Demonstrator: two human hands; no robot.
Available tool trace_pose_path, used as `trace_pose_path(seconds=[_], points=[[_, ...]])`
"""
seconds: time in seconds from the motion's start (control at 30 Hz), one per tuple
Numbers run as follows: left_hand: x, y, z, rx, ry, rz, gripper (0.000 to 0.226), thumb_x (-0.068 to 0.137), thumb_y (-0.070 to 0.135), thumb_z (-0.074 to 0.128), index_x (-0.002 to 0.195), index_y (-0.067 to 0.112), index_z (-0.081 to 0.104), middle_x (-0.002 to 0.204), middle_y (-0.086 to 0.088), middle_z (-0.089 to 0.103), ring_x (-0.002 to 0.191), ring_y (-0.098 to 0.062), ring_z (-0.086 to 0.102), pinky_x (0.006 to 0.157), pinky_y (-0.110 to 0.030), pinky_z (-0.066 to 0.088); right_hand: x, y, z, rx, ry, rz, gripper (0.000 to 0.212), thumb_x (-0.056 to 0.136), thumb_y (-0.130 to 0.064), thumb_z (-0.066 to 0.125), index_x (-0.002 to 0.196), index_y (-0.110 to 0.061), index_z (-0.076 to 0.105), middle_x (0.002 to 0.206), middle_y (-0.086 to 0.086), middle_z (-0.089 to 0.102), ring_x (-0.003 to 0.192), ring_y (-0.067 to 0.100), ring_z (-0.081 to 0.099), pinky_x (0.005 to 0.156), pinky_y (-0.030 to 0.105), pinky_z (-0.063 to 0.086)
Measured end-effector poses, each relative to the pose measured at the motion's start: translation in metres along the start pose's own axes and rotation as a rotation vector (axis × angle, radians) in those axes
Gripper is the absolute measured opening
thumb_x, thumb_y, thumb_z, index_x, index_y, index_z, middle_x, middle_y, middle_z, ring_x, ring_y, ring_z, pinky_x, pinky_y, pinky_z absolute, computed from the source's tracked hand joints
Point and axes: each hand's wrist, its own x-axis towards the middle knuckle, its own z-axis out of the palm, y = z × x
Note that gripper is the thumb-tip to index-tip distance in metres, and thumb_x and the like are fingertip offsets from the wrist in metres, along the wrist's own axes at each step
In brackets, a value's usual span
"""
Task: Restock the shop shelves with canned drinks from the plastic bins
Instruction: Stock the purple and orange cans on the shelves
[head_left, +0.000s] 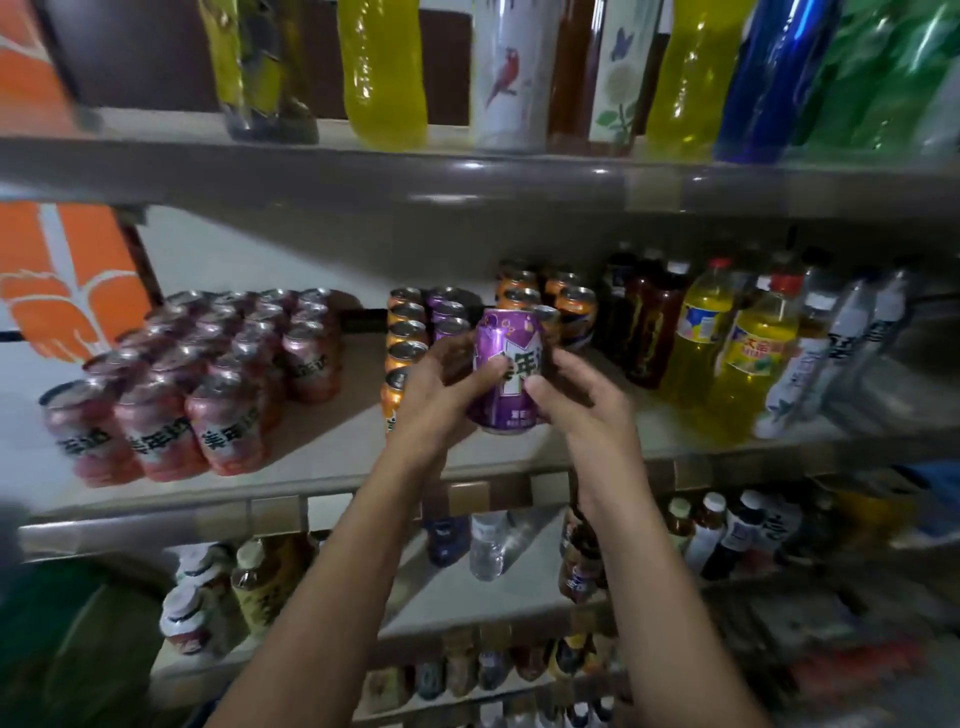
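I have both hands on one purple can (506, 369), held upright near the middle of my view, in front of the middle shelf (332, 447) and above its front edge. My left hand (441, 395) wraps its 9 o'clock side with the thumb across the label. My right hand (576, 405) grips the 3 o'clock side more loosely, thumb on the front.

The gap I judge I am aiming for is tight. The row of purple cans (449, 312) runs back toward 12 o'clock, with the orange cans (408, 332) touching it at 9 o'clock and more orange cans (574, 312) at 1 o'clock. If I push in with both hands wrapped, my knuckles could knock the orange row over and send cans rolling off the lip. If I set the can down tilted, it could topple too. The picture is smeared, so I cannot judge the depth well.

The shelf is a smooth, pale board with a tiled front edge. A block of pink cans (208, 374) stands at 9 o'clock and yellow bottles (748, 358) at 3 o'clock. Tall bottles (382, 73) line the upper shelf at 12 o'clock, and small bottles (488, 545) fill the lower shelves at 6 o'clock. I see no bin.
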Motion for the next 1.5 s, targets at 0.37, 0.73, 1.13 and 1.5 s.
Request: trace_pose_path(seconds=[0.37, 0.73, 1.13, 1.5], points=[[0.058, 0.035, -0.039, 0.739, -0.169, 0.092, 0.043, 0.081, 0.009, 0.082, 0.118, 0.025, 0.067, 0.098, 0.012, 0.074, 0.091, 0.007, 0.068, 0.088, -0.022, 0.052, 0.045, 0.043, 0.038, -0.041, 0.117, 0.050, 0.061, 0.084, -0.008, 0.079, 0.140, -0.016, 0.057, 0.130, 0.002, 0.065, 0.113, 0.005, 0.062, 0.101, 0.024, 0.049], [0.112, 0.008, -0.061, 1.327, -0.269, 0.357, 0.054, 0.074, 0.062, 0.063, 0.103, 0.018, 0.072, 0.103, 0.004, 0.069, 0.100, -0.018, 0.065, 0.084, -0.030, 0.048, 0.070, 0.096, 0.072, -0.349, 0.260, -0.021, 0.046, 0.085, -0.024, 0.078, 0.130, -0.025, 0.066, 0.122, -0.006, 0.071, 0.112, 0.008, 0.066, 0.101, 0.036, 0.052], [0.140, 0.003, -0.070, 1.703, -0.256, 0.204, 0.067, 0.077, 0.075, 0.061, 0.137, 0.046, 0.056, 0.152, -0.004, 0.040, 0.145, -0.034, 0.027, 0.115, -0.054, 0.020, 0.079, 0.113, 0.089, -0.557, 0.313, -0.013, 0.041, 0.089, -0.022, 0.073, 0.129, -0.027, 0.066, 0.123, -0.008, 0.070, 0.115, 0.012, 0.062, 0.085, 0.019, 0.038], [0.138, 0.004, -0.072, 1.665, -0.209, 0.217, 0.062, 0.078, 0.066, 0.068, 0.132, 0.036, 0.061, 0.148, -0.005, 0.042, 0.142, -0.033, 0.029, 0.113, -0.053, 0.021, 0.082, 0.125, 0.089, -0.522, 0.243, -0.030, 0.045, 0.088, -0.017, 0.072, 0.132, -0.023, 0.064, 0.123, 0.000, 0.071, 0.118, 0.021, 0.063, 0.097, 0.041, 0.054]])
